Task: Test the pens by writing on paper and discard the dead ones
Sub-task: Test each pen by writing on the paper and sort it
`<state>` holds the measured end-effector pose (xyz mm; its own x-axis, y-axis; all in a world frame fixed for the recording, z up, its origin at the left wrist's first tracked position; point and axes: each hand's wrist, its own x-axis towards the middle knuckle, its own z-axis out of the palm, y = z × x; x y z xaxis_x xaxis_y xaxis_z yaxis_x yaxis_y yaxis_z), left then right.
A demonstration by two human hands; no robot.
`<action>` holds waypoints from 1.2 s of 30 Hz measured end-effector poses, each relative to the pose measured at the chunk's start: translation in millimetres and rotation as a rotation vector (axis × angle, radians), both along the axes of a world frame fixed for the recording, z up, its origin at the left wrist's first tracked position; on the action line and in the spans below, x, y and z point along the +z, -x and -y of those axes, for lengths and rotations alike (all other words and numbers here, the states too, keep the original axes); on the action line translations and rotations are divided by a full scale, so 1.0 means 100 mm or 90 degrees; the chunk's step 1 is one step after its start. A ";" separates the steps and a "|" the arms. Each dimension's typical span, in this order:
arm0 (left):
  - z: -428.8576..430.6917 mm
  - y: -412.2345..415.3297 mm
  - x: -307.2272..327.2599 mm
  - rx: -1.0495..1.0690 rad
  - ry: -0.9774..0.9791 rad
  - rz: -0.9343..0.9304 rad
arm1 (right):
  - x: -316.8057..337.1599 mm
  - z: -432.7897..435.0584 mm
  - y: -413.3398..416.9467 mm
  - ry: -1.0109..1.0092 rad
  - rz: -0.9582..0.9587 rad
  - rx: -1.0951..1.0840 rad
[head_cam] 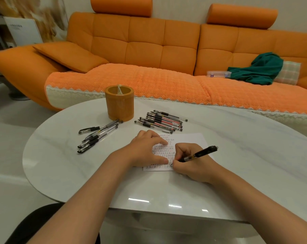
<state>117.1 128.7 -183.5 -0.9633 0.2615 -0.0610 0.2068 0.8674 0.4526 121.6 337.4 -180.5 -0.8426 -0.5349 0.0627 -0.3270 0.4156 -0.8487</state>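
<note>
- Right hand [189, 166]: fingers curled tight round a black pen [201, 153] in a writing grip. The tip is down on the paper, at the lowest row of marks. The pen's back end slants up toward the right edge of the tabletop.
- Left hand [146, 149]: fingers straight and spread, lying flat on the left part of the sheet. It holds nothing.
- Paper [189, 140]: a white sheet near the middle of the tabletop [246, 155], on the side toward the near edge. Rows of small written marks in black and red cover its left half; the right part is bare.
- Left pen group [96, 136]: a loose bundle of clear-barrelled pens with black grips, toward the left edge and well apart from the sheet. Some tips touch the base of the cup.
- Right pen group [160, 121]: a denser pile of pens, some with red parts, just beyond the sheet's far edge.
- Orange cup [120, 103]: a cylindrical holder standing upright near the far edge, between the two groups. Something pale shows inside it; I cannot tell what.
- Behind the table: an orange sofa [145, 50] with a green cloth [258, 69] and a clear plastic case [218, 74] on its seat.
</note>
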 end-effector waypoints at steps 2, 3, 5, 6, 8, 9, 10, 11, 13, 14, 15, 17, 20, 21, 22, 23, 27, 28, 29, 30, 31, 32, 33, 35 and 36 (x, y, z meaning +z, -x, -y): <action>0.00 0.00 0.00 0.000 0.001 -0.001 | 0.00 0.00 0.00 0.004 -0.003 0.002; 0.00 -0.01 0.00 0.000 0.000 -0.001 | 0.00 -0.01 0.00 0.007 -0.003 0.000; 0.00 -0.01 0.00 0.001 -0.003 0.000 | 0.00 -0.01 0.00 0.014 0.003 -0.004; 0.00 -0.01 0.00 0.002 -0.003 0.001 | 0.00 -0.01 0.00 0.017 0.006 -0.003; 0.00 0.00 0.01 0.002 -0.003 0.002 | -0.01 -0.02 0.01 0.015 0.010 0.002; 0.00 0.00 0.01 0.002 -0.003 0.002 | -0.01 -0.02 0.01 0.012 0.009 0.004; 0.00 0.00 0.01 0.002 -0.004 0.001 | -0.01 -0.02 0.01 0.007 0.007 0.006; -0.01 -0.01 0.01 0.001 -0.003 0.000 | -0.01 -0.02 0.01 0.004 0.005 0.008; 0.00 -0.01 0.01 0.002 -0.003 0.000 | -0.01 -0.02 0.01 -0.001 0.006 0.014; 0.00 -0.01 0.01 0.002 -0.004 0.000 | 0.00 -0.02 0.01 -0.004 0.009 0.018; 0.00 -0.01 0.01 0.002 -0.004 0.001 | 0.00 -0.03 0.02 -0.004 0.012 0.020; 0.00 -0.01 0.01 0.002 -0.003 0.003 | 0.00 -0.03 0.02 0.006 0.023 0.016; 0.00 -0.01 0.01 0.004 0.004 0.003 | 0.00 -0.02 0.02 0.018 0.023 0.010; -0.01 -0.01 0.01 0.004 0.005 0.003 | -0.01 -0.02 0.01 0.016 0.019 0.011; -0.01 -0.01 0.01 0.003 0.005 0.003 | -0.01 -0.02 0.01 0.014 0.017 0.013; -0.01 -0.01 0.01 0.002 0.005 0.002 | -0.01 -0.02 0.01 0.013 0.016 0.015; -0.01 -0.02 0.01 0.004 0.004 0.004 | -0.01 -0.03 0.01 0.017 0.015 0.014; -0.01 -0.01 0.01 0.005 0.004 0.005 | -0.01 -0.03 0.00 0.020 0.010 0.009; -0.01 -0.01 0.01 0.005 0.003 0.005 | -0.01 -0.03 0.00 0.024 0.007 0.008; -0.01 -0.01 0.01 0.005 0.002 0.005 | -0.01 -0.02 0.00 0.024 0.005 0.009; -0.01 -0.02 0.02 0.005 0.001 0.005 | -0.01 -0.02 -0.01 0.019 0.003 0.012; -0.01 -0.02 0.02 0.005 0.000 0.005 | -0.01 -0.02 -0.01 0.010 0.001 0.015; -0.01 -0.02 0.02 0.004 0.000 0.004 | 0.00 -0.02 -0.01 0.003 -0.001 0.018; -0.01 -0.02 0.01 0.003 0.000 0.003 | 0.01 -0.02 -0.01 -0.001 0.004 0.023; -0.01 -0.02 0.01 0.002 -0.001 0.003 | 0.01 -0.03 -0.01 0.001 0.009 0.024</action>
